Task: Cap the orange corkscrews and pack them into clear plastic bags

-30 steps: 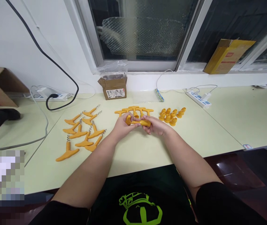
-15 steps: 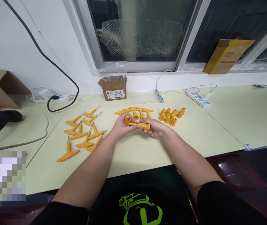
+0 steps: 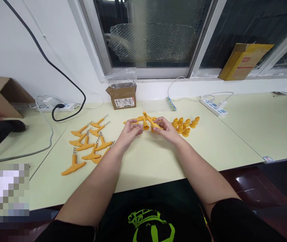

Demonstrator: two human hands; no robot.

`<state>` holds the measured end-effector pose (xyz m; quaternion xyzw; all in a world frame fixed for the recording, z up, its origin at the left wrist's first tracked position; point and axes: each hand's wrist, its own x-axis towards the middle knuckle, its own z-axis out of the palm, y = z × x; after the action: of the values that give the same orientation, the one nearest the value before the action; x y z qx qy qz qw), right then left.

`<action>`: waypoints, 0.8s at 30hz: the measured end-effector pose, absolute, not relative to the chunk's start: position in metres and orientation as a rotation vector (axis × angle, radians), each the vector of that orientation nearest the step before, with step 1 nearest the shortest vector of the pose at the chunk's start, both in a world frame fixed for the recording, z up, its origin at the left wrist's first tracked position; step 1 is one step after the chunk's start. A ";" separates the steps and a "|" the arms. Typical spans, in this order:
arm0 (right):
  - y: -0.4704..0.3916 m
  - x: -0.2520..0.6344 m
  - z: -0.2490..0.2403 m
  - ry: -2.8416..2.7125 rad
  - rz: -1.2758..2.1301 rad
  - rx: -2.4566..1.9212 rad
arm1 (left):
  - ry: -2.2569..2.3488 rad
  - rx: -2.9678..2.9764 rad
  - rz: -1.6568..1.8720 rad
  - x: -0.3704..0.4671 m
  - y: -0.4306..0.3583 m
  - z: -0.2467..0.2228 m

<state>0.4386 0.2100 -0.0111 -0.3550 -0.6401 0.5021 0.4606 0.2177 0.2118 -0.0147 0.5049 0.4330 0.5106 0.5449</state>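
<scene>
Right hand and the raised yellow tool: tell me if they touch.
Touching: the head view shows the right hand pinching the raised yellow tool between thumb and fingers.

9 corkscrews (image 3: 74, 166) L, 9 caps (image 3: 186, 132) R; 3 bxs (image 3: 123, 98)

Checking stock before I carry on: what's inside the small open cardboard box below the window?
Clear plastic rises from the mouth of the small cardboard box. Anything deeper is covered by the plastic and the front wall, so I can't tell what it holds.
</scene>
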 end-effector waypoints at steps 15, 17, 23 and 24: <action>0.208 0.430 -0.022 -2.004 0.744 -0.883 | 1.896 1.316 1.055 0.149 0.236 0.005; 0.211 0.433 -0.022 -1.980 0.719 -0.912 | 2.055 1.386 0.916 0.140 0.239 0.004; 0.211 0.434 -0.022 -1.983 0.729 -0.958 | 2.149 1.489 0.738 0.139 0.244 -0.005; 0.211 0.434 -0.022 -1.984 0.735 -0.964 | 2.159 1.512 0.734 0.139 0.245 -0.006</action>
<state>0.4343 0.2113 -0.0218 -0.3805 -0.7832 0.2902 0.3969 0.1394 0.2452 -0.0063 0.5413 0.7729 0.2628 0.2014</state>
